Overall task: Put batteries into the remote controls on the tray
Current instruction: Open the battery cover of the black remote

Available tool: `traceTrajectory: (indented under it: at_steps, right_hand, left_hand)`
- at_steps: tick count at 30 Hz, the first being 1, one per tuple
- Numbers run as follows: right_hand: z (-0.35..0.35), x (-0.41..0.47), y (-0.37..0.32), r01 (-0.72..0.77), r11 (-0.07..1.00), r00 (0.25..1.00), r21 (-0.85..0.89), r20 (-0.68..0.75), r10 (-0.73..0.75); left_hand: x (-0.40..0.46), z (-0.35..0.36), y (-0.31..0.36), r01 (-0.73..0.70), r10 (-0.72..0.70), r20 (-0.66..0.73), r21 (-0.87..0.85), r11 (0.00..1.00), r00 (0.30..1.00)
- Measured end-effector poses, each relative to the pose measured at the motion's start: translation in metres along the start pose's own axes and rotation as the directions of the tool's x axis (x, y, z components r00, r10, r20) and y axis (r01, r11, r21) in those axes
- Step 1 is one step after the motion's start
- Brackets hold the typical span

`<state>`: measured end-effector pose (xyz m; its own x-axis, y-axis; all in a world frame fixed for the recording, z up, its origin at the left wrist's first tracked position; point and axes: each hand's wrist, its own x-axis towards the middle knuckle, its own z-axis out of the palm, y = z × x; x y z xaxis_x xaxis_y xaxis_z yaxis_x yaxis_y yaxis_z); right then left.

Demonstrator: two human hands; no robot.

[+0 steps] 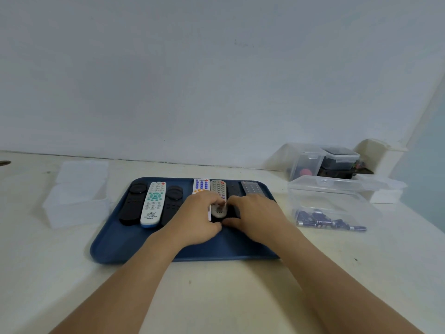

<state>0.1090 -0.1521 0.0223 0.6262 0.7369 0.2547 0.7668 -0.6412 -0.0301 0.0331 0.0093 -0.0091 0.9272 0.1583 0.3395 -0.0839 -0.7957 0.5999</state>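
A blue tray [115,247] on the table carries several remote controls side by side: a black one [133,203], a white one with teal buttons [154,203], another black one [172,201], a white one with blue buttons [201,185], a grey one [218,189] and dark ones at the right [251,188]. My left hand [197,218] and my right hand [252,215] lie over the near end of the grey remote, fingers curled around it from both sides. A clear box [337,201] right of the tray holds several dark batteries [322,220].
A lidded translucent box [77,194] stands left of the tray. More clear containers [322,162] sit at the back right against the wall, beside a white block [382,153]. The table edge runs along the wall behind the tray.
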Motion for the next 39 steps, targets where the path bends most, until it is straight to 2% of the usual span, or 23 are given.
traceTrajectory:
  at_steps: [4,6,8,10,11,12,14,15,16,17,18,19,20,21,22,23,24,25,27,29,31,34,39]
  right_hand:
    - [-0.003,-0.002,-0.004,-0.008,1.000,1.000,0.020,-0.020,0.008]
    - [-0.003,-0.003,-0.008,-0.056,0.995,0.998,0.083,-0.035,0.059]
    - [-0.004,-0.002,-0.007,-0.166,0.960,0.980,0.225,-0.074,0.186]
    - [-0.012,0.000,0.003,-0.281,0.880,0.926,0.382,-0.135,0.354]
    - [-0.019,0.000,0.010,-0.334,0.809,0.882,0.484,-0.141,0.449]
    - [-0.026,0.001,0.018,-0.374,0.692,0.832,0.618,-0.107,0.545]
    - [-0.038,-0.001,0.032,-0.363,0.294,0.753,0.884,0.092,0.652]
    - [-0.041,-0.003,0.037,-0.326,0.074,0.754,0.942,0.212,0.622]
    - [-0.045,-0.006,0.041,-0.297,-0.102,0.780,0.949,0.303,0.547]
    - [-0.047,-0.009,0.045,-0.283,-0.227,0.813,0.932,0.358,0.459]
    - [-0.049,-0.011,0.048,-0.283,-0.304,0.842,0.910,0.388,0.375]
    - [-0.050,-0.013,0.051,-0.291,-0.343,0.865,0.893,0.399,0.303]
    - [-0.051,-0.015,0.053,-0.307,-0.354,0.882,0.883,0.404,0.242]
    - [-0.051,-0.016,0.055,-0.325,-0.341,0.895,0.882,0.403,0.189]
    - [-0.050,-0.017,0.056,-0.342,-0.314,0.906,0.886,0.399,0.138]
    - [-0.049,-0.018,0.055,-0.354,-0.277,0.916,0.893,0.391,0.089]
    - [-0.047,-0.019,0.052,-0.363,-0.222,0.924,0.905,0.380,0.042]
    - [-0.044,-0.019,0.049,-0.364,-0.148,0.930,0.919,0.368,0.001]
    - [-0.037,-0.020,0.038,-0.324,0.003,0.945,0.946,0.323,-0.057]
    - [-0.030,-0.020,0.026,-0.227,0.055,0.971,0.972,0.230,-0.063]
    - [-0.026,-0.019,0.017,-0.124,0.106,0.992,0.987,0.121,0.029]
    - [-0.022,-0.015,0.015,-0.022,0.239,0.987,0.971,-0.018,0.162]
    - [-0.022,-0.016,0.016,0.055,0.278,0.978,0.959,-0.107,0.178]
  left_hand:
    - [0.000,0.000,0.002,0.028,-0.028,0.022,-0.001,1.000,0.999]
    - [-0.001,0.001,0.001,0.038,-0.039,0.020,0.001,0.999,0.999]
    - [-0.001,0.002,-0.001,0.046,-0.047,0.007,0.014,0.999,0.999]
    - [-0.001,0.002,-0.001,0.050,-0.050,-0.005,0.028,0.998,0.999]
    - [-0.001,0.002,0.000,0.048,-0.048,-0.009,0.035,0.998,0.999]
    - [-0.002,0.002,0.001,0.048,-0.048,-0.007,0.044,0.998,0.999]
    - [-0.004,0.002,0.003,0.051,-0.051,0.003,0.054,0.997,0.999]
    - [-0.004,0.002,0.005,0.065,-0.065,-0.009,0.037,0.997,0.998]
    - [-0.003,0.000,0.010,0.099,-0.099,-0.053,-0.015,0.995,0.994]
    - [-0.002,-0.003,0.015,0.141,-0.159,-0.126,-0.135,0.981,0.979]
    - [0.000,-0.009,0.022,0.176,-0.253,-0.198,-0.339,0.924,0.947]
    - [0.001,-0.017,0.029,0.170,-0.367,-0.232,-0.590,0.790,0.901]
    - [0.002,-0.026,0.034,0.137,-0.472,-0.189,-0.807,0.574,0.861]
    - [0.001,-0.034,0.038,0.110,-0.516,-0.082,-0.937,0.331,0.853]
    - [-0.001,-0.041,0.041,0.140,-0.491,0.057,-0.981,0.135,0.869]
    - [-0.005,-0.046,0.044,0.241,-0.412,0.202,-0.969,0.044,0.888]
    - [-0.010,-0.049,0.049,0.367,-0.315,0.333,-0.929,0.051,0.888]
    - [-0.014,-0.047,0.056,0.470,-0.230,0.436,-0.874,0.121,0.870]
    - [-0.020,-0.037,0.070,0.523,-0.130,0.512,-0.784,0.334,0.849]
    - [-0.021,-0.022,0.079,0.441,-0.138,0.432,-0.754,0.487,0.891]
    - [-0.019,-0.009,0.078,0.375,-0.192,0.325,-0.723,0.580,0.926]
    - [-0.017,-0.004,0.076,0.355,-0.242,0.260,-0.680,0.641,0.935]
    - [-0.018,-0.008,0.076,0.301,-0.222,0.206,-0.582,0.755,0.953]
